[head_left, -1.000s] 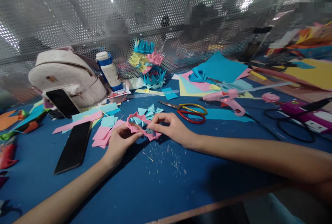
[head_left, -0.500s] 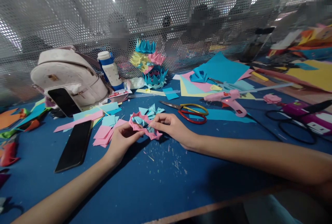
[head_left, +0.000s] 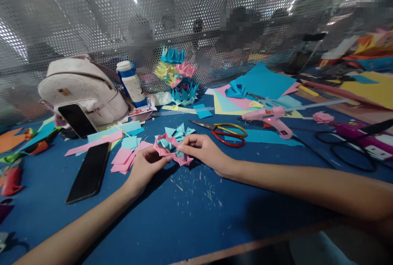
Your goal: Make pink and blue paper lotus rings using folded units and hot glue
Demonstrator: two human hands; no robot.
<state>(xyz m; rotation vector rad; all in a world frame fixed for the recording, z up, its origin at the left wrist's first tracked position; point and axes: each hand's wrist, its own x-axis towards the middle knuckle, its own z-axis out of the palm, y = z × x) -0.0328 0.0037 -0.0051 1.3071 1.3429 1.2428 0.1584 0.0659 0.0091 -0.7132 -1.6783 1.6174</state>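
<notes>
A ring of folded pink paper points, an origami paper ring (head_left: 184, 160), is held just above the blue table between my hands. My left hand (head_left: 147, 166) pinches its left and near side between thumb and fingers. At its right side, my right hand (head_left: 205, 152) is closed with thumb and forefinger together, on the ring's edge and a light-blue folded piece inside; which of the two it grips is partly hidden. Just behind the ring lie several light-blue folded paper pieces (head_left: 181, 129). Scissors (head_left: 229, 131) with red and yellow handles rest beyond my right hand.
Left are pink paper squares (head_left: 122, 156), a phone (head_left: 89, 173), another phone leaning on a white backpack (head_left: 80, 81), and a bottle (head_left: 131, 83). Stacked paper flowers (head_left: 183, 91) stand behind. Right are a pink glue gun (head_left: 273, 120) with its cord, blue sheets (head_left: 260, 81) and a purple power strip (head_left: 362, 136).
Both hands keep nearly the same hold on the pink paper ring. The whole view has shifted very slightly; nothing was picked up or let go.
</notes>
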